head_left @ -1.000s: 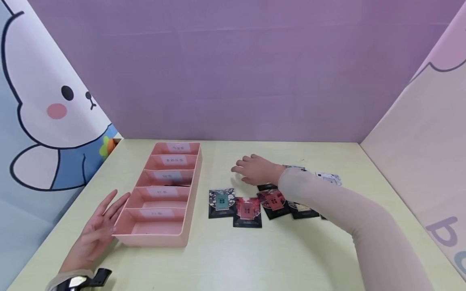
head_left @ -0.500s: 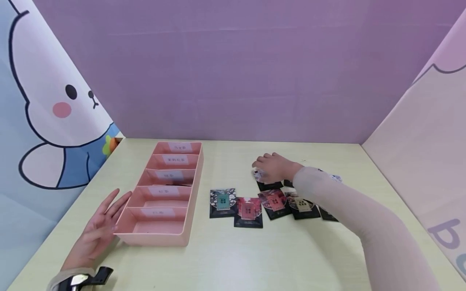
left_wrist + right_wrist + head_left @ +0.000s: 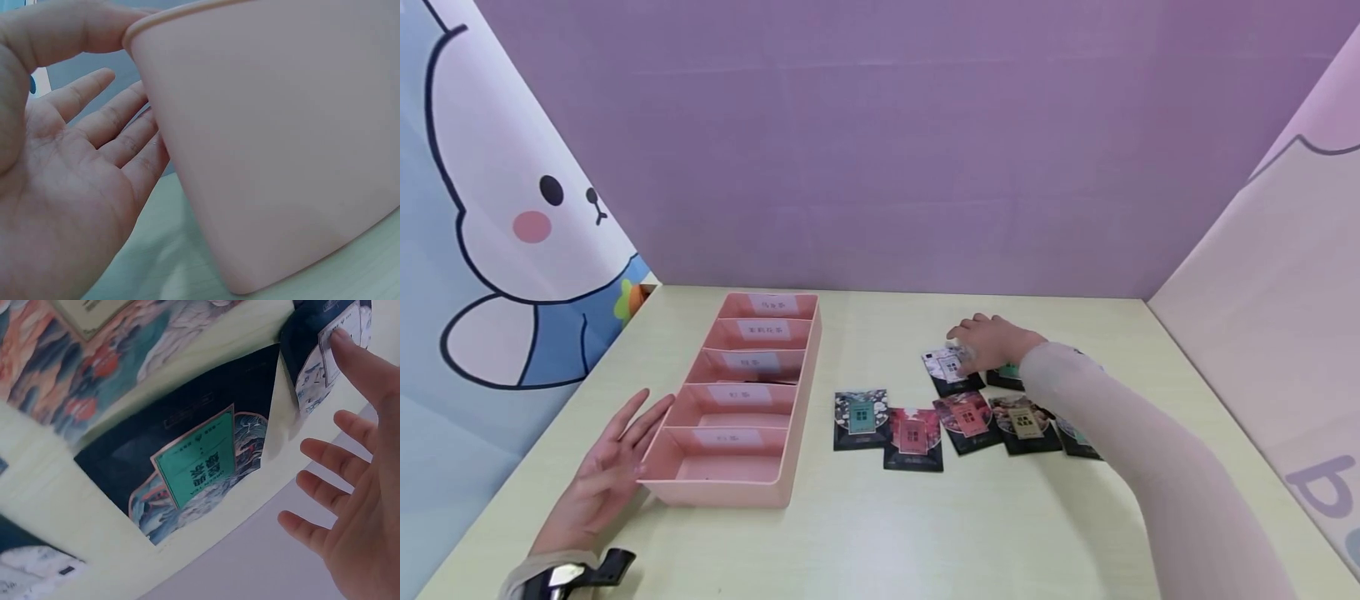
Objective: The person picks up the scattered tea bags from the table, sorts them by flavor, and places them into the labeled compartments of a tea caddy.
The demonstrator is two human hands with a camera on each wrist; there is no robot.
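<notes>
My right hand (image 3: 996,340) is over the back row of tea sachets, fingers spread and holding nothing. In the right wrist view its thumb overlaps a white-labelled sachet (image 3: 304,344). Beside that lies a green-labelled tea sachet (image 3: 194,465), partly hidden by the hand in the head view. My left hand (image 3: 602,479) is at the near left corner of a pink divided box (image 3: 790,425). Its thumb meets the rim while the other fingers extend along the side wall, as the left wrist view shows.
Across the front lie a teal-labelled sachet (image 3: 861,419), two red-labelled ones, a tan-labelled sachet (image 3: 1025,423) and another half under the right sleeve (image 3: 1120,425). Each box compartment bears a white label (image 3: 726,437); something dark lies in the middle one. A purple backdrop (image 3: 887,167) stands behind.
My right hand has moved rightward from beside the back row to over it, and the white-labelled sachet now shows more fully. My left hand stays at the box corner.
</notes>
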